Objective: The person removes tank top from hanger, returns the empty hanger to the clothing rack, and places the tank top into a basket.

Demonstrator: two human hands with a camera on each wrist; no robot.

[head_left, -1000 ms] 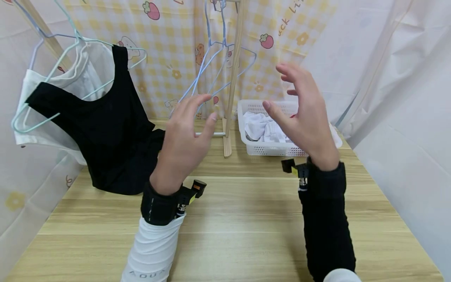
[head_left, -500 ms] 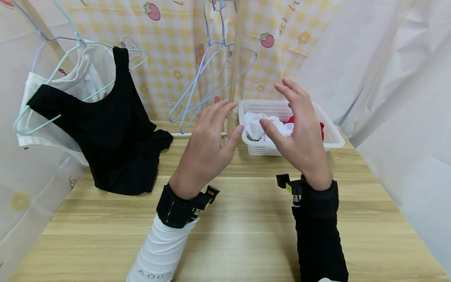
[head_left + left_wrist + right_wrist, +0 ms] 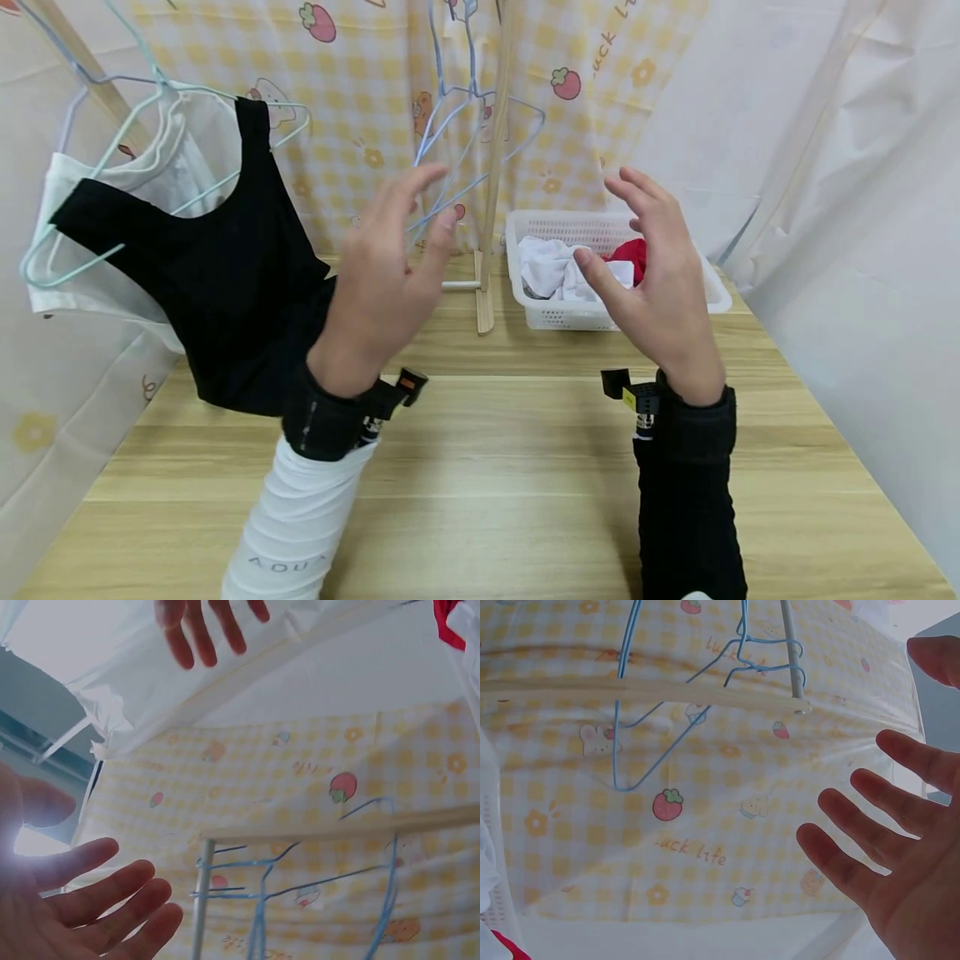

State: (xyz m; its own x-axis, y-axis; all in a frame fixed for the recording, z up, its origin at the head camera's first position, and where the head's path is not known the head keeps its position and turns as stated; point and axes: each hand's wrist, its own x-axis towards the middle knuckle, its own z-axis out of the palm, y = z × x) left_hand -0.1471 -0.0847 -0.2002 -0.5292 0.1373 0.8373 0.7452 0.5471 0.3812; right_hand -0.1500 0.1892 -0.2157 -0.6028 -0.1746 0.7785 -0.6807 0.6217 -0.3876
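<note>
Left hand (image 3: pixel 378 287) up near the hanging black sleeveless top (image 3: pixel 228 292), right hand (image 3: pixel 663 292) before the white plastic basket (image 3: pixel 566 316)! Both sets of fingers spread loosely, empty, above the pale wooden worktop (image 3: pixel 510 467).

Bright head view; dimmer wrist views, white glare beside left fingers (image 3: pixel 112 885).

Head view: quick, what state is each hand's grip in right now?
Left grip: open, holding nothing.
Right grip: open, holding nothing, overlapping the white basket in the head view.
</note>
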